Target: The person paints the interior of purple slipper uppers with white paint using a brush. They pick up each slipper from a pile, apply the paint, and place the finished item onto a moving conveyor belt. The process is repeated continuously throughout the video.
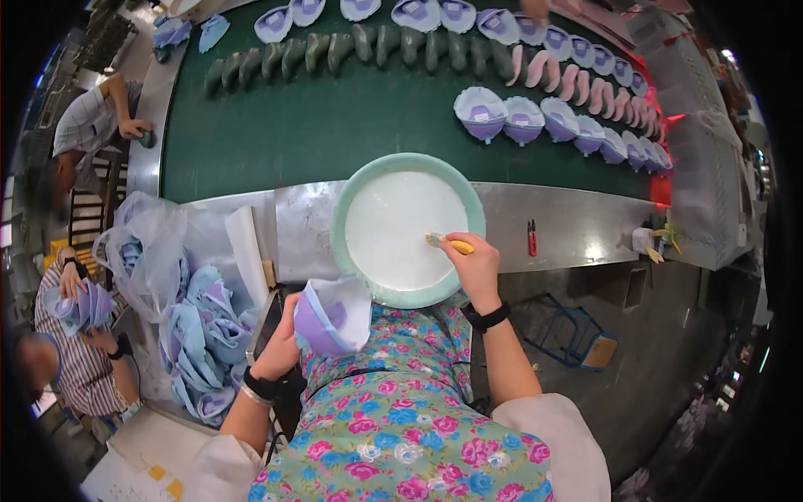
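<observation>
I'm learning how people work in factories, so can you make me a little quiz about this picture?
1. True or false: the right hand dips a brush into the round basin of white liquid.
2. What does the left hand hold?
A. a purple shoe upper
B. a red tool
C. a plastic bag
3. Fill in: the green belt carries a row of dark ____ moulds shaped like feet.

Key: 1 true; 2 A; 3 green.
</observation>
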### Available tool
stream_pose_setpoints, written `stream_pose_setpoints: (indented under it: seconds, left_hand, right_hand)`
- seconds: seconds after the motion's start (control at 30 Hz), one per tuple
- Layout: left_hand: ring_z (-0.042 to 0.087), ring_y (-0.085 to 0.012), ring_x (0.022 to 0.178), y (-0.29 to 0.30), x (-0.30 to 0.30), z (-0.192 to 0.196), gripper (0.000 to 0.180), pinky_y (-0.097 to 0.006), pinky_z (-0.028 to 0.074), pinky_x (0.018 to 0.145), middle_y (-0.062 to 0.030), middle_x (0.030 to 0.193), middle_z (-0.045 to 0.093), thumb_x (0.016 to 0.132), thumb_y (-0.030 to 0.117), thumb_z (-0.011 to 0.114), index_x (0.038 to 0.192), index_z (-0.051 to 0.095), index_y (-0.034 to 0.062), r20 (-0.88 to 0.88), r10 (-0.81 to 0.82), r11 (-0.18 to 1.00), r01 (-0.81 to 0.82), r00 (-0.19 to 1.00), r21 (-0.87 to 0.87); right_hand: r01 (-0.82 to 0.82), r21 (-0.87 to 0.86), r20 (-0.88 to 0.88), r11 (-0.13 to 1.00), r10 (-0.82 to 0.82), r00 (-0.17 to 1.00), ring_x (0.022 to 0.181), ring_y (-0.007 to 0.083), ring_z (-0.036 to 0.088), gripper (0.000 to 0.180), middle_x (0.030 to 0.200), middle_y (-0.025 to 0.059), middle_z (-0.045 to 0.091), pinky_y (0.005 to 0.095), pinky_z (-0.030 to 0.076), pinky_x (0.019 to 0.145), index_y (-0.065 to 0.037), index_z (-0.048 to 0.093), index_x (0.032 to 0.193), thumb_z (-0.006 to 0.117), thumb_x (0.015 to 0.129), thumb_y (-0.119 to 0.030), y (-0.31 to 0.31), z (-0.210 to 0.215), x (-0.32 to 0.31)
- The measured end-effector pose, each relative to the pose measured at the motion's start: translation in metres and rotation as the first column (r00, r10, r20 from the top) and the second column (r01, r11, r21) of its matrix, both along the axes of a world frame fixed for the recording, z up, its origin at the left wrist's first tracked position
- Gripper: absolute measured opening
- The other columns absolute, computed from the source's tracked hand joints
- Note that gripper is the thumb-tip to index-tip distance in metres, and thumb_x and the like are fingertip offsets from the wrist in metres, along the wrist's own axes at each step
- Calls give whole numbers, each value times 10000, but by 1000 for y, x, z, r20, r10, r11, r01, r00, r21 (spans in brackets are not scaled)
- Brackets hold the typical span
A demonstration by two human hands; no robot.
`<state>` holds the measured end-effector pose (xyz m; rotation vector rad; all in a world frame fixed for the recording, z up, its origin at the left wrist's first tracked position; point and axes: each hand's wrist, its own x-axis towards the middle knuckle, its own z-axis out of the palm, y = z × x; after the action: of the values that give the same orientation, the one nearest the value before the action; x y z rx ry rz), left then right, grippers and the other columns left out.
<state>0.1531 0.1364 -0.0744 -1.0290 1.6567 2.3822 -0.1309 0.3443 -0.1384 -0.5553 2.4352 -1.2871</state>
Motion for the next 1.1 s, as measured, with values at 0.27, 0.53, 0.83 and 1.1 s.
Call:
stream_pose_setpoints:
  seconds: [0.27,0.53,0.83,1.1]
  left_hand:
    - [618,-111,980,41,-44,-52,475,-251,499,666,-1,1197,622,957,208,629,1393,458,130,11,448,856,-433,894,282]
    - [614,-175,1150,57,-83,-47,480,-328,501,977,-53,1296,616,971,124,584,1432,454,88,21,369,813,-334,929,477]
    - [581,-210,1213,47,-105,-43,485,-375,472,1045,-98,1332,595,945,34,596,1415,483,69,-130,437,830,-343,890,440]
    - [561,-229,1247,35,-108,-39,501,-381,455,1065,-123,1376,569,942,12,583,1427,473,73,-261,426,896,-364,867,254]
  right_hand:
    - [-123,2,78,992,122,989,823,271,703,182,944,144,715,324,545,731,-14,730,954,768,782,-59,0,-15,-12]
    - [-276,-371,342,887,407,847,858,125,669,213,972,75,730,243,518,758,-16,745,1010,776,800,-34,-25,90,-34]
    - [-106,-76,288,991,123,950,613,112,644,193,685,63,693,257,509,583,17,715,846,792,809,-156,5,73,-41]
    - [-143,-259,467,955,254,847,593,63,614,200,653,43,672,220,465,541,18,711,817,786,824,-168,5,123,-18]
